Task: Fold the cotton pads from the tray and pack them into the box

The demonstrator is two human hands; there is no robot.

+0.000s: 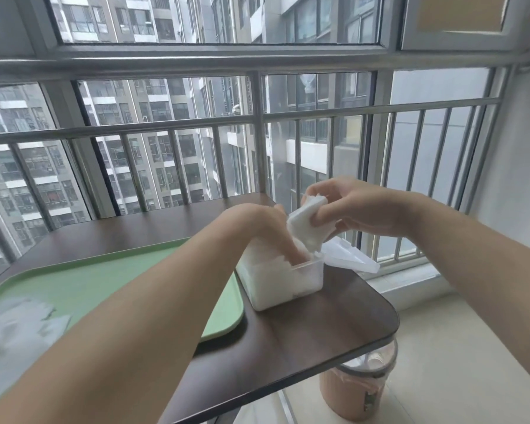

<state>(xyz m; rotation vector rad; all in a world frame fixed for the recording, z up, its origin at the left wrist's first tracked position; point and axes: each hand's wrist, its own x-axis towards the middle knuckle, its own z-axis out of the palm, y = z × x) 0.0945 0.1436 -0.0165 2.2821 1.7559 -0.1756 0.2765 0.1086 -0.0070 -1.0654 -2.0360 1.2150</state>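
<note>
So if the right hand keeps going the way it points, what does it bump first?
Probably the left hand, whose fingers dip into the box; the right hand points leftward with its folded cotton pad. Depth is unclear.

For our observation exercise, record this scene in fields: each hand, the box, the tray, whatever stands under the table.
left hand: fingers reach down into the box
right hand: grips a folded cotton pad above the box
box: white, lid open, on the table beside the tray
tray: green, loose pads at its near left
bin: on the floor under the table
</note>
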